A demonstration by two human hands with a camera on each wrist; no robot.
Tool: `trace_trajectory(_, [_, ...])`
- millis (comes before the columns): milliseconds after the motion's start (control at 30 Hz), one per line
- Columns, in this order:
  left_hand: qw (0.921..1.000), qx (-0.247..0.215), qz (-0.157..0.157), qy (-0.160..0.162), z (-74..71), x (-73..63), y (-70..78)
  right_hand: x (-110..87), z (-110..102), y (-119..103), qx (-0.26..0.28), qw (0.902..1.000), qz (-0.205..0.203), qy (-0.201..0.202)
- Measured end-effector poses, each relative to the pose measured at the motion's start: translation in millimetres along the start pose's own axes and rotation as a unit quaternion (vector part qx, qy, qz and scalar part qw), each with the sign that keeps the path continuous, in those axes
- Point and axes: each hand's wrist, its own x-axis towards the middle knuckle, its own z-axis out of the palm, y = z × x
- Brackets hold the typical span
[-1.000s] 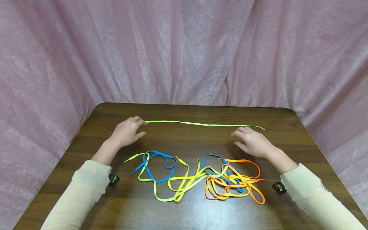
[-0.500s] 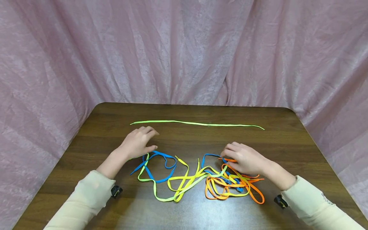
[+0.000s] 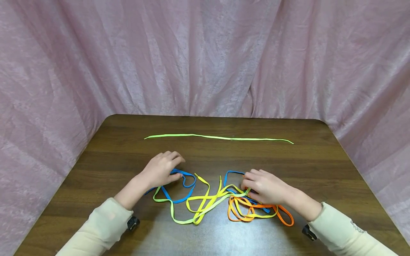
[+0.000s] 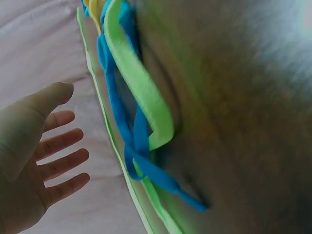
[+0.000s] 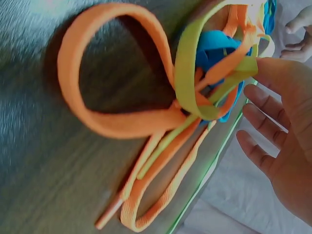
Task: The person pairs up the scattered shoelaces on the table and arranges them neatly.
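My left hand [image 3: 161, 169] hovers palm down over the blue shoelace [image 3: 189, 196], its thumb and fingers spread apart with nothing between them. In the left wrist view, the blue lace and a light green shoelace [image 4: 141, 87] lie beside that hand [image 4: 24, 146]. My right hand [image 3: 264, 186] is down at the tangle of laces on the right. The right wrist view shows its thumb tip right at a fold of yellow-green shoelace [image 5: 248, 68]; the index finger is hidden, so I cannot tell whether the lace is pinched. An orange shoelace [image 5: 73, 83] loops beside it.
A light green shoelace [image 3: 211, 137] lies stretched nearly straight across the far part of the brown table [image 3: 205, 241]. Yellow laces [image 3: 208, 202] cross between my hands. Pink curtains [image 3: 205, 57] hang behind the table.
Both hands have come back from the far green lace. My left hand moved nearer and right over the blue lace; my right hand moved nearer and left into the tangle.
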Motion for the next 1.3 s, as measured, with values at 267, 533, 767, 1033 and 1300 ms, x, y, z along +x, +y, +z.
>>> trace_trajectory(267, [0.9998, -0.005, 0.019, -0.007, 6.9, -2.9, 14.4, 2.5, 5, -6, -0.014, 0.9998, -0.005, 0.013])
trace_trajectory(533, [0.9984, 0.005, 0.055, -0.007, 10.4, -1.8, 33.4, 9.8, -6, -9, 0.013, 0.999, -0.005, 0.043])
trace_trajectory(767, [0.9965, 0.004, 0.083, -0.008, 14.3, 3.5, 51.5, 20.1, -25, -9, 0.021, 0.9977, -0.005, 0.064])
trace_trajectory(1033, [0.9929, 0.013, 0.118, 0.005, 19.8, 12.7, 70.7, 27.8, -35, -4, 0.014, 0.9964, 0.001, 0.083])
trace_trajectory(1300, [0.9914, 0.011, 0.122, -0.045, 26.6, 19.1, 86.6, 36.7, -39, -4, 0.02, 0.9954, 0.008, 0.093])
